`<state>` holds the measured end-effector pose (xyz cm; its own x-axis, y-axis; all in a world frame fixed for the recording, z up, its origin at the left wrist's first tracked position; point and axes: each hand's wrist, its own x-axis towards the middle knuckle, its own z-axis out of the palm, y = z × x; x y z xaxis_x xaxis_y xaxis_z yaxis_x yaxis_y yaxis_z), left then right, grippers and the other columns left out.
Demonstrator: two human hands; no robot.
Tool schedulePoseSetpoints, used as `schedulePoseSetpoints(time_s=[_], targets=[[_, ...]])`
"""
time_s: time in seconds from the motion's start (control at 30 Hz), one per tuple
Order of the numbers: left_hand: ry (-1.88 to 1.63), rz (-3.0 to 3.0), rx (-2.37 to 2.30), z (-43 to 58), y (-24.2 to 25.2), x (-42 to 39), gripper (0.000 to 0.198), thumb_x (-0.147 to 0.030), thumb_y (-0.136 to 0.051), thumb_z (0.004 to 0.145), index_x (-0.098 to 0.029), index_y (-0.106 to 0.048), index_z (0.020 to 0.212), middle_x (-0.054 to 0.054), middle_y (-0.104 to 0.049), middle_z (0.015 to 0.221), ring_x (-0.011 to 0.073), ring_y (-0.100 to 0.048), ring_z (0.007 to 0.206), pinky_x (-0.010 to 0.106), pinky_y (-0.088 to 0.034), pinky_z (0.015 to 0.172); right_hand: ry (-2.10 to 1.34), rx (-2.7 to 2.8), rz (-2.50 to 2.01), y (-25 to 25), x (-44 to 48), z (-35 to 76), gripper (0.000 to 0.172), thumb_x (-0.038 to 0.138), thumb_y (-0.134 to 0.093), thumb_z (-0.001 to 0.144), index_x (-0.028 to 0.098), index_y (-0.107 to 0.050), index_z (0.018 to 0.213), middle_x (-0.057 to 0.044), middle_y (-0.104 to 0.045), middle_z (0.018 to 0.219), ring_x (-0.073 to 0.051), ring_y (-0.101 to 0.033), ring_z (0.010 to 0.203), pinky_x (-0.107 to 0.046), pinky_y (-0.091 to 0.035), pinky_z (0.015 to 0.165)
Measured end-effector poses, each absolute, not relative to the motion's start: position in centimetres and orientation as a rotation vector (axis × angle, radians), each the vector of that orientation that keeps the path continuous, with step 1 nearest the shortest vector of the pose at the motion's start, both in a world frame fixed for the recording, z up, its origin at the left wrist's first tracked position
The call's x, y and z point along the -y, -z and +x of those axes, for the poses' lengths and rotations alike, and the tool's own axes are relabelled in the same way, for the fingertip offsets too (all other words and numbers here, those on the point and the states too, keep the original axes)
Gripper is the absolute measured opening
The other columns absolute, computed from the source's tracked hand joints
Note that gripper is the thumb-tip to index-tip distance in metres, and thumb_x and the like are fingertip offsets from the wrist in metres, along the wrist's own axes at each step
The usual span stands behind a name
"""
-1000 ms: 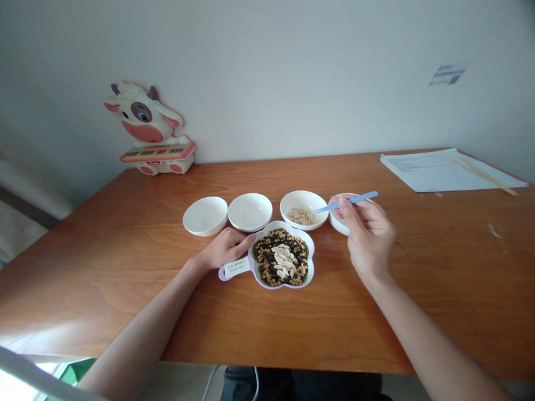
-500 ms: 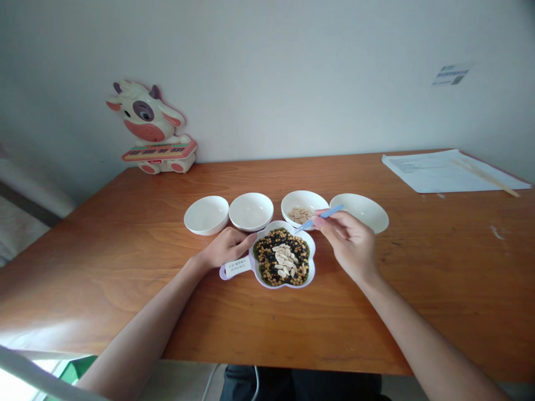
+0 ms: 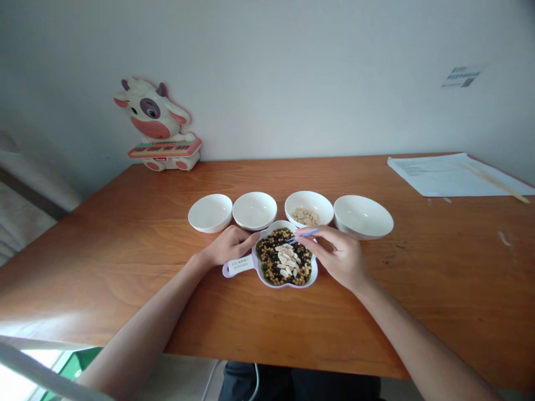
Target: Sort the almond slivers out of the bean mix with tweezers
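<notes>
R hand (image 3: pixel 336 259) moved tweezers (image 3: pixel 304 234) over dish (image 3: pixel 288 286)

Flower-shaped white dish (image 3: pixel 288 284) with lilac rim, heaped with a black, mustard-yellow and dark green bean mix (image 3: pixel 271 262) under pale cream almond slivers (image 3: pixel 287 260), light blue tweezers (image 3: pixel 307 234) across it. Four plain white bowls (image 3: pixel 363 216), the third holding more cream slivers, on an orange-brown wood-grain tabletop (image 3: pixel 104 267). At the back, a white cow toy (image 3: pixel 152 120) with pink muzzle and purple eye patch, plus white printed paper (image 3: pixel 451 175).
</notes>
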<state>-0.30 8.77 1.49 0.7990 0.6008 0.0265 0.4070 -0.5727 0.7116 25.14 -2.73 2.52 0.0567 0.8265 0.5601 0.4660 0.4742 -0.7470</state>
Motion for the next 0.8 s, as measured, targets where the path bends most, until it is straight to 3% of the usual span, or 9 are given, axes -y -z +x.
schedulePoseSetpoints(time_s=[0.47, 0.8], targets=[[-0.321, 2.265, -0.789, -0.36, -1.25, -8.84, 0.064, -0.05, -0.034, 0.105, -0.016, -0.036, 0.05, 0.0, -0.042, 0.047, 0.0061, -0.03, 0.044, 0.022, -0.019, 0.041, -0.403, 1.67, -1.169, -1.94, 2.62, 25.25, 0.015, 0.029, -0.071, 0.092, 0.028, -0.077, 0.105, -0.001, -0.08, 0.104, -0.022, -0.077, 0.093, -0.038, -0.063, 0.087], [-0.336, 2.26, -0.78, -0.31, -1.34, -8.78, 0.064, -0.05, -0.034, 0.105, -0.015, -0.036, 0.05, 0.0, -0.041, 0.047, 0.0059, -0.03, 0.044, 0.021, -0.019, 0.04, -0.331, 1.702, -1.125, -2.07, 2.58, 25.0, 0.012, 0.024, -0.072, 0.091, 0.025, -0.077, 0.101, -0.001, -0.081, 0.099, -0.018, -0.078, 0.086, -0.029, -0.064, 0.077]])
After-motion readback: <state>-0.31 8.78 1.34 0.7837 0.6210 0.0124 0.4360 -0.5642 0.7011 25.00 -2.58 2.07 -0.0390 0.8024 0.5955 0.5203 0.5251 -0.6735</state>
